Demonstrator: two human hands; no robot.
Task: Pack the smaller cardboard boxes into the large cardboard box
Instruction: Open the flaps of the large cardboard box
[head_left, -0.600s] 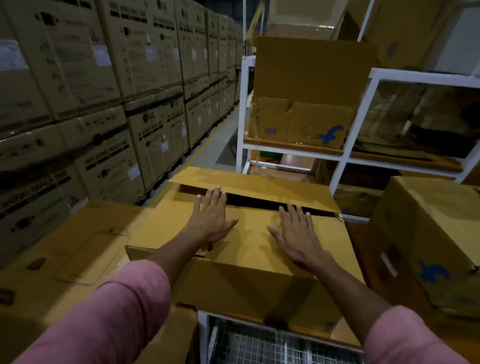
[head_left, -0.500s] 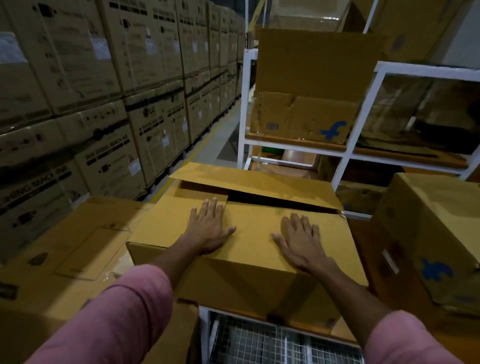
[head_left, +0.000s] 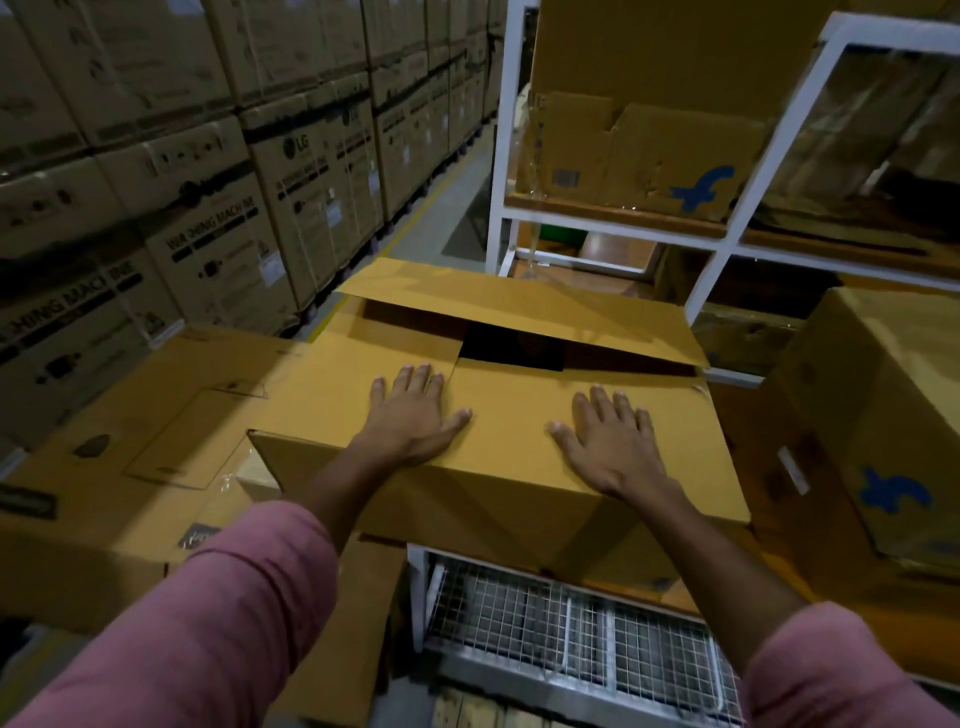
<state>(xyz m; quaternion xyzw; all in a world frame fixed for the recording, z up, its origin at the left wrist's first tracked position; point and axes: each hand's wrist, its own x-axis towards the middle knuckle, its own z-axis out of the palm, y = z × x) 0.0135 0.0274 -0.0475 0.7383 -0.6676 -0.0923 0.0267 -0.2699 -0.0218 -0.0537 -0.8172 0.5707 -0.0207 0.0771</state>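
The large cardboard box (head_left: 519, 499) sits in front of me on a wire-mesh trolley. My left hand (head_left: 415, 415) lies flat with straight fingers on the near top flap, at its left part. My right hand (head_left: 610, 441) lies flat on the same flap further right. The far flap (head_left: 519, 306) is half raised, leaving a dark gap (head_left: 511, 349) into the box. What is inside is hidden. A smaller box with a blue logo (head_left: 883, 415) stands at the right.
Stacked washing-machine cartons (head_left: 197, 171) line the left side of an aisle. A white metal rack (head_left: 717, 244) behind holds more cardboard boxes (head_left: 649, 156). A flat carton (head_left: 135, 441) lies at my left. The wire-mesh trolley (head_left: 571, 634) is under the large box.
Both hands have slid slightly back toward me on the near flap, pressing it lower. The far flap stays half raised.
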